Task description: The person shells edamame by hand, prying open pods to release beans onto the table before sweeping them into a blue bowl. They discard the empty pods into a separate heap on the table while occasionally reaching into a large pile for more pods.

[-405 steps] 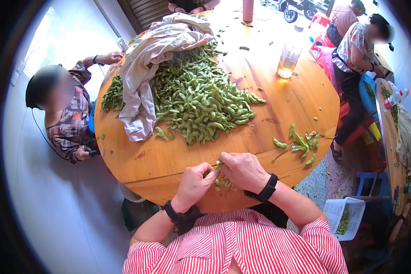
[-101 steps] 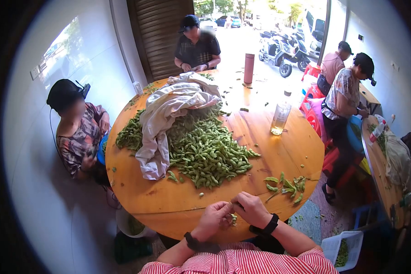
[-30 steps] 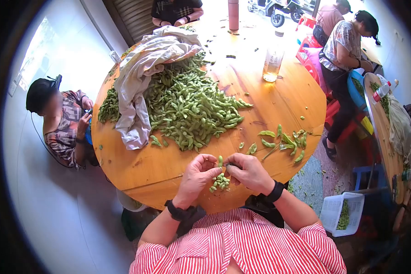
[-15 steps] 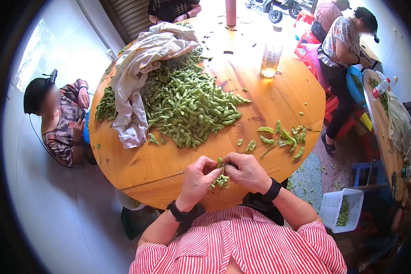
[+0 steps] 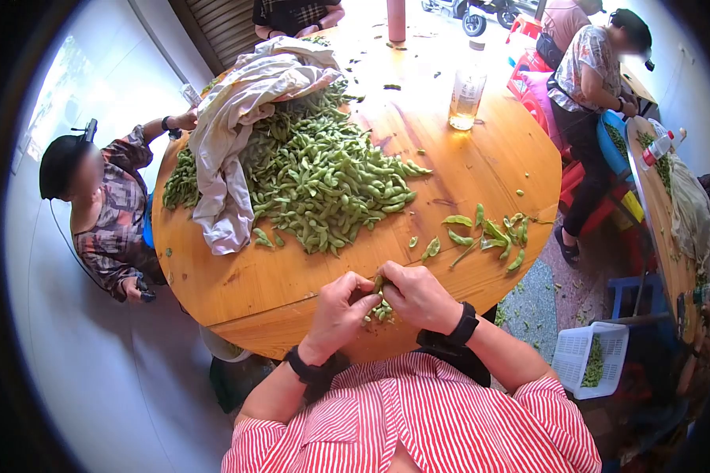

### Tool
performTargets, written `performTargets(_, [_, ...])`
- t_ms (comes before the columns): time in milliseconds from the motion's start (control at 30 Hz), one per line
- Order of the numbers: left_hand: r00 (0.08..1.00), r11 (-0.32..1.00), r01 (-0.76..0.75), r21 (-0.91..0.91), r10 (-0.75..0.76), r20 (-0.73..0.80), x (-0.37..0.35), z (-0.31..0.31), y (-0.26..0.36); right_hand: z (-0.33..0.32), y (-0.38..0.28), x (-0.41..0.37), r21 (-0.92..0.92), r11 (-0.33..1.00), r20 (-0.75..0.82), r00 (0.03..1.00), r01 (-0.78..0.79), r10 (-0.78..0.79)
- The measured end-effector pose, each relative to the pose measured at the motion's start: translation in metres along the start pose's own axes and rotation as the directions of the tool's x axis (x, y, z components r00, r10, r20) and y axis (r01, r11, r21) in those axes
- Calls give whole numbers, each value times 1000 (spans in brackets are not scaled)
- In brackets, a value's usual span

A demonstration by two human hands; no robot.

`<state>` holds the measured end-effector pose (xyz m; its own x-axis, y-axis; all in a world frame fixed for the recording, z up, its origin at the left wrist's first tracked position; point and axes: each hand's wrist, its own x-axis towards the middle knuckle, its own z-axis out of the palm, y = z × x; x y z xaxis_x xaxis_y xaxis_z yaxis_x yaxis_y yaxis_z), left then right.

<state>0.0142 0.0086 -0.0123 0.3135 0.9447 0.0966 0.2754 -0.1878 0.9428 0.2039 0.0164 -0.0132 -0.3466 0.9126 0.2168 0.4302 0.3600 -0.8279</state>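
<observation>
At the near edge of the round wooden table (image 5: 276,311), my left hand (image 5: 343,309) is closed, pinching a green soybean pod (image 5: 379,284). My right hand (image 5: 422,298) is closed on the same pod from the other side, its fingers against my left fingertips. Just below the fingers lies a small cluster of shelled green beans (image 5: 381,314), partly hidden by my hands. Beyond my hands spreads a large heap of soybean pods (image 5: 331,181), with a pale crumpled cloth (image 5: 229,134) draped over its left side. Several loose pods (image 5: 497,235) lie to the right.
A bottle of amber liquid (image 5: 465,98) stands at the right back of the table. One person (image 5: 106,205) sits at the left; another (image 5: 592,79) stands at a second table (image 5: 655,205). A white basket (image 5: 568,359) holding green pieces is on the floor at right.
My right hand has shifted slightly left and up, closer over the pod and my left fingers. The person at the left has stretched an arm toward the cloth and heap.
</observation>
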Motion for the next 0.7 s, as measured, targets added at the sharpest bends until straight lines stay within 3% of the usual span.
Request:
performTargets(33, [1000,1000,1,0,-1,1,0,-3,0,0,0,0,12,1000,18,1000,-6,6])
performTargets(67, [981,951,193,-242,-182,69,1,-7,1,0,2,0,12,1000,18,1000,-7,7])
performTargets(100, [926,809,376,-452,-333,176,3,-10,2,0,3,0,63,998,24,1000,-13,11])
performTargets(133, [926,809,376,-452,-333,176,4,-13,4,0,4,0,115,993,31,999,-19,15])
performTargets(200, [868,632,495,-596,-395,301,5,-18,8,-1,3,1,181,982,42,998,-43,36])
performTargets(267, [862,583,504,-637,-378,337,6,-20,-1,-6,0,3,247,967,51,997,-68,57])
performTargets(333, [856,530,516,-673,-360,372,5,-16,-3,-14,-5,6,398,817,293,902,-418,318])
performTargets(400, [959,923,280,-265,-256,123,2,-5,-1,-15,-4,6,391,799,300,884,-457,359])
performTargets(433, [959,922,281,-266,-256,123,2,-5,2,-15,-4,6,381,779,313,862,-498,398])
performTargets(467, [997,998,41,44,-44,70,1,-6,8,-15,-4,6,381,779,315,861,-499,398])
performTargets(500, [981,914,-194,356,174,87,0,-7,11,-15,-4,6,348,822,285,886,-451,365])
performTargets(633, [938,779,-331,533,333,96,1,-3,13,-11,1,6,239,930,184,953,-279,239])
performTargets(700, [937,792,-327,516,343,66,2,-2,11,-11,4,7,281,910,211,945,-304,251])
